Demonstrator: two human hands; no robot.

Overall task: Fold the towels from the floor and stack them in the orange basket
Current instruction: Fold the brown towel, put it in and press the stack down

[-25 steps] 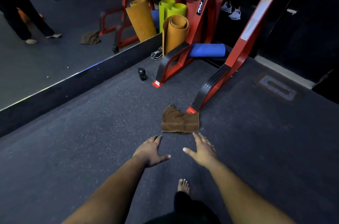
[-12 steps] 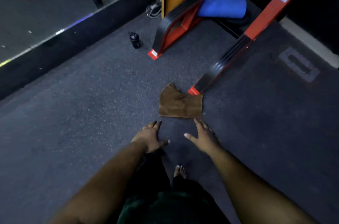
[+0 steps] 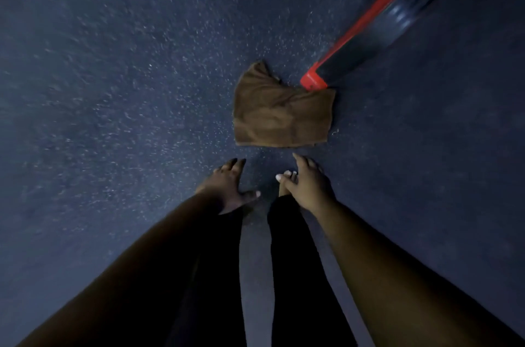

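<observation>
A rumpled brown cloth towel (image 3: 281, 116) lay flat on the dark speckled rubber floor (image 3: 113, 90), its far right corner touching the end of a red metal frame foot (image 3: 314, 80). Both bare hands reached toward its near edge without touching it. The left hand (image 3: 227, 187) had its fingers straight and spread, holding nothing. The right hand (image 3: 305, 186) was likewise empty, fingers extended, thumb out.

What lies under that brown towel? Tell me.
The crumpled brown cloth towel lies on the dark speckled rubber floor, its far corner at the red metal frame foot. Anything beneath it is covered.
</observation>
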